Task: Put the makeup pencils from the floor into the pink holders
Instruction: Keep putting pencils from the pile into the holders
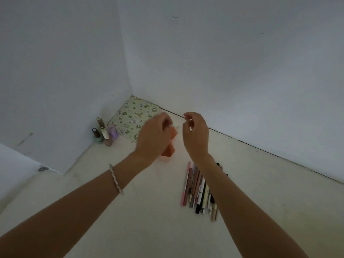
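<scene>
Pale floor [149,220]: pencils [197,190], holders [168,153], bottles [104,135], pouch [134,116]

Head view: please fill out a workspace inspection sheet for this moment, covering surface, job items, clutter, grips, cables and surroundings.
Surface: pale floor in a room corner.
Job's things: makeup pencils lie side by side on the floor, partly hidden by the right forearm; pink holders stand beyond them, partly hidden by the left hand.
Clutter: nail polish bottles by the left wall; patterned pad in the corner.
Grips: left hand raised in front of the holders; right hand beside it, fingers curled; whether either holds anything cannot be told.
Cables: nothing seen.
Surroundings: white walls; bracelet on the left wrist.
</scene>
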`<action>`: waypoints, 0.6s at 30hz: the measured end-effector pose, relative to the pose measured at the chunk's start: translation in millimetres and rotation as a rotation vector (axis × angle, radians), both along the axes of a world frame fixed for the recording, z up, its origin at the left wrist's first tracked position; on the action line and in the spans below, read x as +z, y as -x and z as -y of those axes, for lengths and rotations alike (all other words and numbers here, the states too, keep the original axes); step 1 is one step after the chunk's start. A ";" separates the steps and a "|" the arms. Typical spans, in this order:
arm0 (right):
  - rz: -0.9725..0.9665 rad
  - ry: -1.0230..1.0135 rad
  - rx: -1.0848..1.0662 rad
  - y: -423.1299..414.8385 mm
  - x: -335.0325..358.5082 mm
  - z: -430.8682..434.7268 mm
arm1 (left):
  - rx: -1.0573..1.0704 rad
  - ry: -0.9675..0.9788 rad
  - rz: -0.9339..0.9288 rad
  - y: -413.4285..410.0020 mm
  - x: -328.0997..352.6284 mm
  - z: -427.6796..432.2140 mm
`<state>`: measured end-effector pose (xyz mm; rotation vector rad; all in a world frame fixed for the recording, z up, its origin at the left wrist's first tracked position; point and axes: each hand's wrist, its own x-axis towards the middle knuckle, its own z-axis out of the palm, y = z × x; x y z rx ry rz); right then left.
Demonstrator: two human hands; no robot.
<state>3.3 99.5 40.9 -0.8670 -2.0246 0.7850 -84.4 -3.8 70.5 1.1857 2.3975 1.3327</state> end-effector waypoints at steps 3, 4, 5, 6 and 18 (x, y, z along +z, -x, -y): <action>0.043 0.088 -0.052 -21.3 -0.7 -14.1 | -0.229 0.331 -0.048 -43.2 -34.9 -17.8; 0.055 0.105 -0.055 -29.5 -2.8 -17.7 | -0.265 0.433 0.014 -54.4 -47.9 -22.9; 0.063 0.119 -0.055 -37.7 -5.9 -20.9 | -0.285 0.526 0.057 -62.1 -62.4 -26.6; 0.069 0.130 -0.057 -45.7 -9.3 -23.6 | -0.301 0.606 0.062 -68.1 -74.1 -29.3; 0.165 0.208 -0.059 -101.9 -43.2 -34.9 | -0.112 0.768 0.145 -105.3 -116.4 -39.7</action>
